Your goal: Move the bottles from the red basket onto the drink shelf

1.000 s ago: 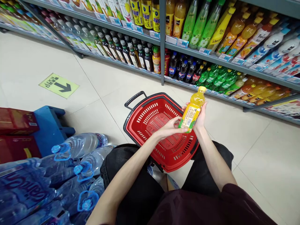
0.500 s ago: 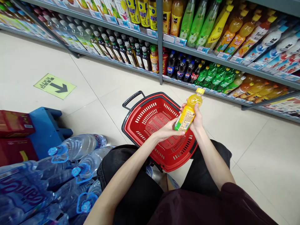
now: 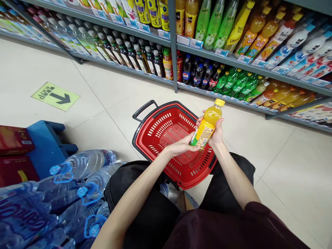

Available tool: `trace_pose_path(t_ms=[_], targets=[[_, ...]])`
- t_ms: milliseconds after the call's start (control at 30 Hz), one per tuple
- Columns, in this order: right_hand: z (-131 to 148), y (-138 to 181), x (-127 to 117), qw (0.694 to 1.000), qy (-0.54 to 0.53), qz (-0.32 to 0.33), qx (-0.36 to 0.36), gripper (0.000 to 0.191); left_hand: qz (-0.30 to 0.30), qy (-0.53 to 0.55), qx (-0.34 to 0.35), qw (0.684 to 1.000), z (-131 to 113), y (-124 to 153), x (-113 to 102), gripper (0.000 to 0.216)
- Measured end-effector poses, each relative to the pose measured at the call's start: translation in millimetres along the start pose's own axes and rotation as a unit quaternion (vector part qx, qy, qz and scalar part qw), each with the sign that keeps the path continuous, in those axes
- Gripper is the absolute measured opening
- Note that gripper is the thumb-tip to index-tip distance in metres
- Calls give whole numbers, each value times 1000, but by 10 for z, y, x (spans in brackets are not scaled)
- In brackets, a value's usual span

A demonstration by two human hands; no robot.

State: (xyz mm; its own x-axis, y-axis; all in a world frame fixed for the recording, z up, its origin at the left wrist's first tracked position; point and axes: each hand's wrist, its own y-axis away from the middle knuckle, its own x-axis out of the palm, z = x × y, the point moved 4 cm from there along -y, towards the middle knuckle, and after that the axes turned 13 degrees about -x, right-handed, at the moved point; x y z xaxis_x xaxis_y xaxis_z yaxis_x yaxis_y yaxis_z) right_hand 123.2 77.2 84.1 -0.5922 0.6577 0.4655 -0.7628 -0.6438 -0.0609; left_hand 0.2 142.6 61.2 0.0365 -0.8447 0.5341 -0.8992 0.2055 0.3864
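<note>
I hold a small yellow juice bottle (image 3: 208, 121) with a yellow cap and a printed label, tilted with its cap up and to the right. My right hand (image 3: 216, 133) wraps round it from behind. My left hand (image 3: 181, 146) pinches its lower end. Both hands hover over a red plastic shopping basket (image 3: 155, 126) with black handles, which stands on the floor in front of my knees.
Shelves of bottled drinks (image 3: 207, 72) run along the far side of the aisle. Shrink-wrapped packs of water bottles (image 3: 64, 186) lie at my left, beside a blue pallet (image 3: 46, 141) with red cartons (image 3: 12, 152). A green arrow sticker (image 3: 55, 96) marks the tiled floor.
The bottle and both hands have shifted slightly left and down over the basket. The bottle has tilted a little more. The view has drifted so the shelves sit further left.
</note>
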Motion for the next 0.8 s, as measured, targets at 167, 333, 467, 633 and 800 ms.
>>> trace_pose_path(t_ms=[167, 333, 467, 633, 800], targets=[[4, -24, -9, 1000, -27, -5, -4, 76, 18, 8, 10, 1000, 20, -16, -7, 83], [67, -40, 25, 998, -55, -29, -8, 72, 29, 39, 0, 999, 22, -19, 13, 71], [93, -44, 44, 998, -50, -33, -1, 73, 26, 55, -9, 998, 31, -23, 11, 68], [29, -37, 11, 999, -36, -22, -6, 74, -4, 117, -11, 993, 58, -99, 16, 61], [-27, -38, 33, 998, -49, 27, -26, 73, -43, 180, -4, 983, 39, -159, 18, 54]])
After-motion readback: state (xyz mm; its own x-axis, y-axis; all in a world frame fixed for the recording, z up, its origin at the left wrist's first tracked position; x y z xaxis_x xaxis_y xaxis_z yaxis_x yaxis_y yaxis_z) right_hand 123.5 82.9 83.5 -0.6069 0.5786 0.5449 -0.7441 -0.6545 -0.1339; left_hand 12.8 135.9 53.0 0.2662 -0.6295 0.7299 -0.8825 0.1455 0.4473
